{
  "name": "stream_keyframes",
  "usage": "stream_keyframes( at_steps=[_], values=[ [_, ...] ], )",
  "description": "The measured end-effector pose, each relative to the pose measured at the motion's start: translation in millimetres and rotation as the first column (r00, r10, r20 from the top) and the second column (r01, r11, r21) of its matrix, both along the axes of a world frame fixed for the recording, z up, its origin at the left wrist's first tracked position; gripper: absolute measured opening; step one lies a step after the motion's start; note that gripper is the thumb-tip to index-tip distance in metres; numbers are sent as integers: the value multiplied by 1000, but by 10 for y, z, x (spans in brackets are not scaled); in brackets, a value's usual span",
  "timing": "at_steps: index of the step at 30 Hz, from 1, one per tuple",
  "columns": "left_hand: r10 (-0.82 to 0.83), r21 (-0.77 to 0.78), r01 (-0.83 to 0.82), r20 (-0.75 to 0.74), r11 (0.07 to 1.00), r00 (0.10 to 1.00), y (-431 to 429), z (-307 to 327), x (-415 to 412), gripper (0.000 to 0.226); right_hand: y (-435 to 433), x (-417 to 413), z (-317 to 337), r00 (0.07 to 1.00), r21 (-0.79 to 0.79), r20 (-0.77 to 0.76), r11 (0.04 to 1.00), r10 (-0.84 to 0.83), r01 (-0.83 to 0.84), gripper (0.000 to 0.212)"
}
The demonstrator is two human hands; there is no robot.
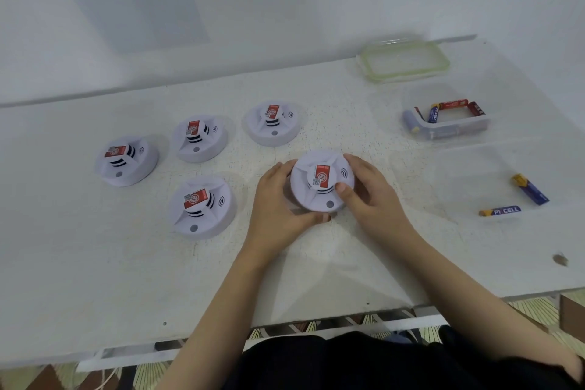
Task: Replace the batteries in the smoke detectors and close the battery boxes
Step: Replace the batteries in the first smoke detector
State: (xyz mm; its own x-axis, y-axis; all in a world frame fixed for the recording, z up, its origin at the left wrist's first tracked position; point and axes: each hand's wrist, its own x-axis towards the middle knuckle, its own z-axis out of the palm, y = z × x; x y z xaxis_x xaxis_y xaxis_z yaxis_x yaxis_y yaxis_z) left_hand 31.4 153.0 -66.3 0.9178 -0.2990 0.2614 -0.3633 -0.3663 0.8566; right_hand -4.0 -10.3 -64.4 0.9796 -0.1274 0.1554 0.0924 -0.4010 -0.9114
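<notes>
Both hands hold one smoke detector (319, 182) near the middle of the white table (95, 263). The left hand (278, 199) curls round its left side. The right hand (370, 199) curls round its right side, with the thumb on top. The red sticker faces up. I cannot tell if it touches the table.

Four more sit on the table to the left, all with red stickers up: the far left detector (126, 160), the back left detector (199, 138), the back middle detector (273, 123) and the front detector (202, 206).

At the back right lies a clear lid (405, 62) with a green rim. Near it stands a clear box (456, 130) with red and blue batteries (449, 104) inside. Two loose batteries, blue and gold, lie apart at the right: the far battery (531, 189) and the near battery (500, 211).
</notes>
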Motion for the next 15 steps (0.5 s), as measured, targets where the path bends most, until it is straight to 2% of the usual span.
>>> stream_keyframes(
  at_steps=[2, 5, 10, 13, 15],
  values=[
    [28, 101, -29, 16, 995, 999, 3, -22, -6, 70, -12, 24, -14, 998, -54, -57, 999, -10, 7, 44],
    [67, 248, -78, 54, 966, 996, 5, -63, 3, 90, -25, 37, -23, 992, -64, -123, 998, -19, 11, 49],
    [91, 359, -74, -31, 930, 995, 8, -78, 6, 106, -17, 38, 9, 988, 10, -153, 999, -35, 37, 50],
    [103, 262, -88, -44, 961, 994, 48, -43, -127, 90, -23, 28, 47, 989, 59, -143, 997, -33, 41, 47],
    [128, 172, -140, 75, 975, 989, 126, -10, -254, 68, -16, 20, 75, 992, 41, -118, 998, -40, 45, 41]
  ],
)
